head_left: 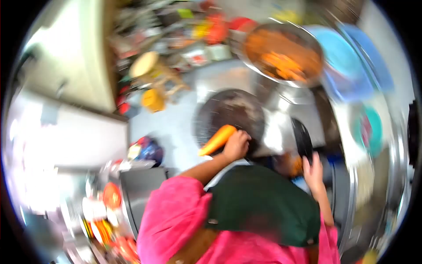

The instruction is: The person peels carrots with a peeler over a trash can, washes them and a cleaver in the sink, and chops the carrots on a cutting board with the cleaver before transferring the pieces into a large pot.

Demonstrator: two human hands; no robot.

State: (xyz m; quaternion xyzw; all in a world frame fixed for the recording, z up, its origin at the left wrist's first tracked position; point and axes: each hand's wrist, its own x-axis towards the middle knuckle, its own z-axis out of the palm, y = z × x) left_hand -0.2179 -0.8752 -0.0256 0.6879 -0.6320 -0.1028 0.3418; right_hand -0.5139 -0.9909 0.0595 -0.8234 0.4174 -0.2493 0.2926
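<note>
A large orange carrot [218, 140] is in my left hand [237, 145], its narrow end pointing down and left. The fingers are closed around its thick end. Behind the carrot lies a round, dark, worn surface [232, 108], perhaps a chopping block. My right hand [313, 172] is lower right, its fingers on either side of the lower end of a long black object [302, 137]. That object seems pinched there, but blur hides its kind. A dark green apron [263, 202] covers my front.
Beyond the block stands a wide metal pot [320, 66] with orange pieces in it. Blue basins [338, 50] and a teal bowl [373, 132] are at right. A wooden stool [145, 64] and a yellow container [153, 100] stand on the floor. A grey box-like surface [143, 189] lies left.
</note>
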